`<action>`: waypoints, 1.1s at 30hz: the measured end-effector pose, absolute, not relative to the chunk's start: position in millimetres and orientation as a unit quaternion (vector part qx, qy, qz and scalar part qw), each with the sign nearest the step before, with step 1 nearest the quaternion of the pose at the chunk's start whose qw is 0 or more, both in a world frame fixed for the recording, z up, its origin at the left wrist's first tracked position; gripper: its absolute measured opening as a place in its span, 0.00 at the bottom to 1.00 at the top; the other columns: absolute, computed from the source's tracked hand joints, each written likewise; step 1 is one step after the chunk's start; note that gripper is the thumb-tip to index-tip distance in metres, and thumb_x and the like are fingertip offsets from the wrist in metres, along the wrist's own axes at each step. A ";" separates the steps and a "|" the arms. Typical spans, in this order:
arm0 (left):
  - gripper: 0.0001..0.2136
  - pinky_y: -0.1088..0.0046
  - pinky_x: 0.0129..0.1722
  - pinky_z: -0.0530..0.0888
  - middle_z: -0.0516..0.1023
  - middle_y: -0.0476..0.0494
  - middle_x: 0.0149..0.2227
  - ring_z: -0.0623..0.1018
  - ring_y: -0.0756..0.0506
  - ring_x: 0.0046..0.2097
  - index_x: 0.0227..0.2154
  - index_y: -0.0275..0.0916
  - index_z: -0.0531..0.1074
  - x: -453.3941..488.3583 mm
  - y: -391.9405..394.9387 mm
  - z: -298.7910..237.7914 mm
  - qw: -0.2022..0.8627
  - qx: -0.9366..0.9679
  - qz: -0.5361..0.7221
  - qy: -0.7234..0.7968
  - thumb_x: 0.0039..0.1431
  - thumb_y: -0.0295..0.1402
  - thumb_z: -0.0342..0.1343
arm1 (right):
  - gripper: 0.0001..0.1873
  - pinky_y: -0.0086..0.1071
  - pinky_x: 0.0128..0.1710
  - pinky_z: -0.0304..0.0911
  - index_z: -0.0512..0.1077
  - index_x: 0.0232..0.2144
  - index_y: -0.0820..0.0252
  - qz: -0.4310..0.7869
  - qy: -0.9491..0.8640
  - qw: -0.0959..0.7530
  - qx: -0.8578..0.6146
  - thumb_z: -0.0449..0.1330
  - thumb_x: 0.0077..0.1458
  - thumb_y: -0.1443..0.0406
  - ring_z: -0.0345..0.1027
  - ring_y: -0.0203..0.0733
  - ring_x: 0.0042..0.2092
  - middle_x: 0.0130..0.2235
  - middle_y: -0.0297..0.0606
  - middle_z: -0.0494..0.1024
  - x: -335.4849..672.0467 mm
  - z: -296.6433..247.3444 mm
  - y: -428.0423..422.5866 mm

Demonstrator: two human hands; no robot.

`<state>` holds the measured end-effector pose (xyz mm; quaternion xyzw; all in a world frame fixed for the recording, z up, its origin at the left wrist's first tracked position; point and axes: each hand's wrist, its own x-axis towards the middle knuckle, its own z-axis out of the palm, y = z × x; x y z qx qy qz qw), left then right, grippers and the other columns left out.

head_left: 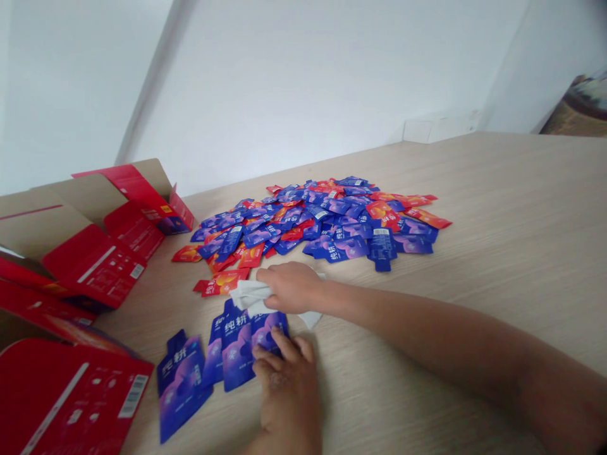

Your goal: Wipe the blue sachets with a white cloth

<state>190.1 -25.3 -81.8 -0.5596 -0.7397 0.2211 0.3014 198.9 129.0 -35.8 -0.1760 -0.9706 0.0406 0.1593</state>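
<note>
My right hand (290, 288) comes in from the right and presses a crumpled white cloth or wipe (249, 297) against the wood-grain tabletop (474, 208). My left hand (287, 392) rests with its fingers spread on the nearest of several blue sachets (270, 330), which lie side by side in a row. A further blue sachet (181, 385) lies to their left. Above my right hand spreads a heap of mixed blue and red-orange sachets (313, 218), and a loose red-orange sachet (220, 282) lies close to the white cloth.
Opened cartons with red printed panels and brown card inner sides (95, 265) stand and lie along the left side, and a red panel (69, 398) is at the lower left. A white wall (308, 82) rises behind the table. A brown object (581, 107) shows at the far right.
</note>
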 end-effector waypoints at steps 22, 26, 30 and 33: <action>0.18 0.56 0.36 0.71 0.73 0.26 0.50 0.77 0.29 0.42 0.44 0.39 0.73 191.0 -23.1 -87.7 0.325 -0.541 0.232 -0.740 0.55 0.19 0.45 | 0.19 0.36 0.33 0.64 0.65 0.44 0.57 0.052 -0.974 0.160 -0.155 0.54 0.51 0.56 0.71 0.48 0.39 0.41 0.41 0.76 197.8 -31.7 113.4; 0.18 0.55 0.37 0.71 0.77 0.27 0.44 0.77 0.30 0.43 0.43 0.37 0.73 194.0 -22.6 -83.7 0.292 -0.539 0.226 -0.757 0.55 0.20 0.43 | 0.18 0.36 0.32 0.63 0.65 0.43 0.56 0.061 -0.987 0.122 -0.081 0.54 0.51 0.56 0.71 0.48 0.38 0.39 0.41 0.76 195.3 -36.8 102.8; 0.18 0.54 0.37 0.72 0.76 0.27 0.46 0.77 0.31 0.43 0.44 0.37 0.72 193.2 -23.7 -80.6 0.278 -0.553 0.210 -0.756 0.55 0.20 0.43 | 0.19 0.35 0.29 0.63 0.65 0.45 0.56 0.072 -0.989 0.081 -0.099 0.54 0.51 0.57 0.72 0.48 0.37 0.38 0.42 0.77 193.3 -47.3 108.8; 0.17 0.56 0.34 0.73 0.74 0.27 0.49 0.78 0.30 0.42 0.41 0.38 0.74 190.3 -24.8 -82.3 0.301 -0.565 0.205 -0.740 0.55 0.20 0.44 | 0.19 0.35 0.30 0.64 0.65 0.46 0.56 0.062 -0.983 0.083 -0.149 0.55 0.51 0.58 0.72 0.49 0.39 0.39 0.43 0.77 194.8 -49.3 120.8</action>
